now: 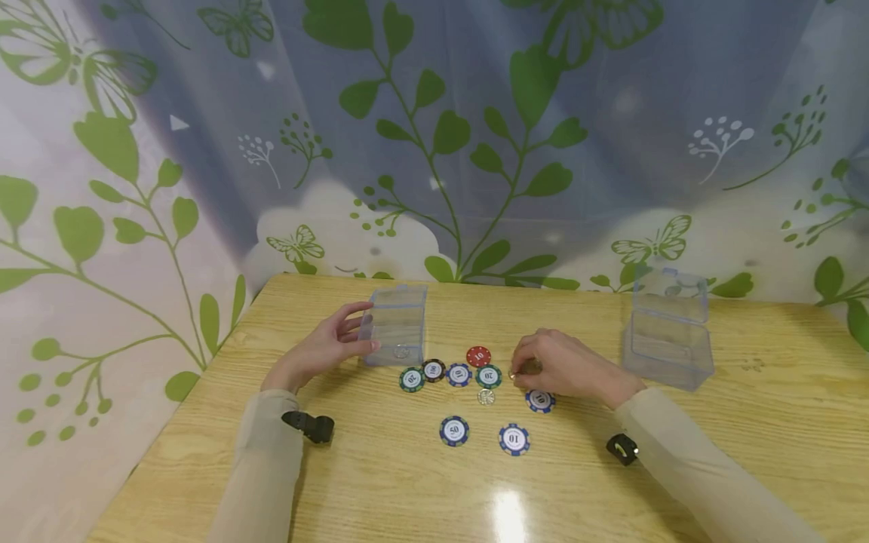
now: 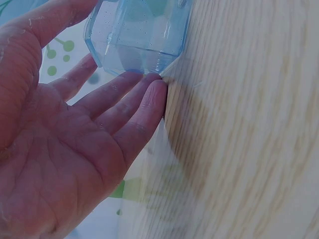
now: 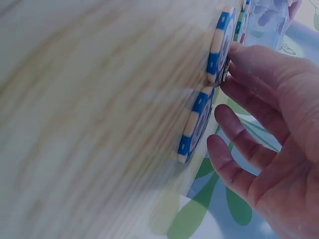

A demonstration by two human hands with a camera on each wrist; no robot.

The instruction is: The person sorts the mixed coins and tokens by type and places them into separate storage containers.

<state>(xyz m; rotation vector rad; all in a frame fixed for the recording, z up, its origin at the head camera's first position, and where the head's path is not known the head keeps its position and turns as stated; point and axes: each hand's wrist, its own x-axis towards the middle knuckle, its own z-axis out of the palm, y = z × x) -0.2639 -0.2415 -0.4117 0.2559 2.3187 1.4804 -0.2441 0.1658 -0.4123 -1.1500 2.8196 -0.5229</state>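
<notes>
Left of centre, the left hand (image 1: 322, 351) touches a clear box (image 1: 394, 332), fingers apart — right of centre, the right hand (image 1: 563, 362) pinches a coin (image 3: 225, 71).

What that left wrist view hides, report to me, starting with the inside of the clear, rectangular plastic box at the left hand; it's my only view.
Observer: In the head view, a small, round metallic disc seems to lie inside the clear, rectangular plastic box, near its bottom.
Operator: Locate any other box.
Observer: A second clear, rectangular plastic box stands open to the right of the bare right hand.
Operator: Now what's by that hand.
Observer: A round blue-and-white chip marked 10 lies on its near side.
</notes>
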